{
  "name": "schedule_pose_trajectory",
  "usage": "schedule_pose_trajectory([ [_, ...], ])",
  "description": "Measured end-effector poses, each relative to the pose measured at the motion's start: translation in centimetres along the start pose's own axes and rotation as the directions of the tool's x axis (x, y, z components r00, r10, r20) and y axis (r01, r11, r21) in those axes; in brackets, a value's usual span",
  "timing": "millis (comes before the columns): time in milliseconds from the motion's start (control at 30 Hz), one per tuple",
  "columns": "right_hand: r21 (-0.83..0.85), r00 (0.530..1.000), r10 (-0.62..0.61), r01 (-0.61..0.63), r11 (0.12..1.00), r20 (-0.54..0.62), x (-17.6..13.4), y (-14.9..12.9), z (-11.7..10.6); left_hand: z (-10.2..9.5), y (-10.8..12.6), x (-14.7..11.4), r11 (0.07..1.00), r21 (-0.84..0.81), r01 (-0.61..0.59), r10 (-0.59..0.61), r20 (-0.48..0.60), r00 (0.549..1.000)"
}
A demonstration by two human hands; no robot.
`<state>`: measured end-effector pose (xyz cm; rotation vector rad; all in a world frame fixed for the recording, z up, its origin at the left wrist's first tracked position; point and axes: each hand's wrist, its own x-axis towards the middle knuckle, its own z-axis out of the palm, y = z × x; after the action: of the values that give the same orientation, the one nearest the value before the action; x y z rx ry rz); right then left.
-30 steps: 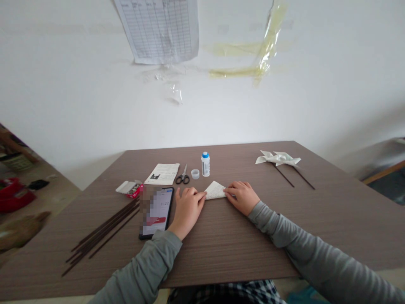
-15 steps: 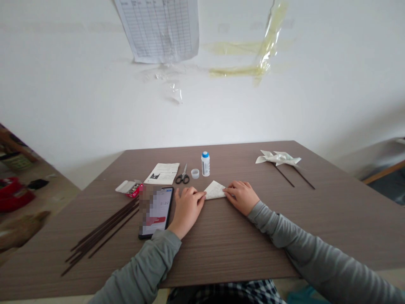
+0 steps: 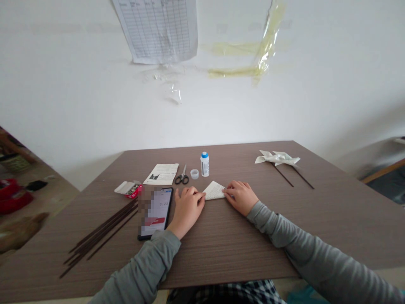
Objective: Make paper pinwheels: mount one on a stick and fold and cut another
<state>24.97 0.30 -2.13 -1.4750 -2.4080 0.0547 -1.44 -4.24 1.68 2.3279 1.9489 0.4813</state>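
Observation:
A sheet of printed paper folded into a triangle (image 3: 214, 191) lies on the table, its point facing the wall. At its left corner my left hand (image 3: 187, 207) grips the paper with fingertips closed. My right hand (image 3: 242, 196) pinches the right corner the same way. Left of my left hand lies a phone (image 3: 156, 215) with a timer on its screen. Beyond the paper a white glue bottle (image 3: 205, 164) with a blue cap stands upright, beside a small clear plastic cup or lid (image 3: 194, 173) and black-handled scissors (image 3: 182, 177).
Several dark sticks (image 3: 98, 236) lie at the left, below a small open red box (image 3: 132, 190). A stack of printed paper (image 3: 162, 174) sits behind the phone. Two paper pinwheels (image 3: 278, 158) on sticks rest at the back right. The white wall (image 3: 247, 109) borders the table's far edge.
Both hands stay on the folded paper with hardly any movement. The phone's timer has advanced by a second, and the view has shifted very slightly.

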Motion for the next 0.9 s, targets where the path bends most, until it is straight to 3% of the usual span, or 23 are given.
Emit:
schedule_pose_trajectory([
  [533, 0.011, 0.995, 0.069, -0.07, 0.997, 0.072, 0.1, -1.2, -1.3, 0.6, 0.6, 1.9, 0.992, 0.062, -0.106, 0.105, 0.022, 0.994],
  [767, 0.016, 0.996, 0.063, -0.065, 0.998, 0.063, 0.1, -1.0, -1.0, 2.2, -0.6, 2.7, 0.955, 0.019, -0.295, 0.293, 0.06, 0.954],
  [900, 0.0, 0.997, 0.053, -0.053, 0.999, 0.055, 0.0, -0.9, -0.9, 2.5, -0.7, 3.3, 0.95, 0.006, -0.313, 0.312, 0.091, 0.946],
])
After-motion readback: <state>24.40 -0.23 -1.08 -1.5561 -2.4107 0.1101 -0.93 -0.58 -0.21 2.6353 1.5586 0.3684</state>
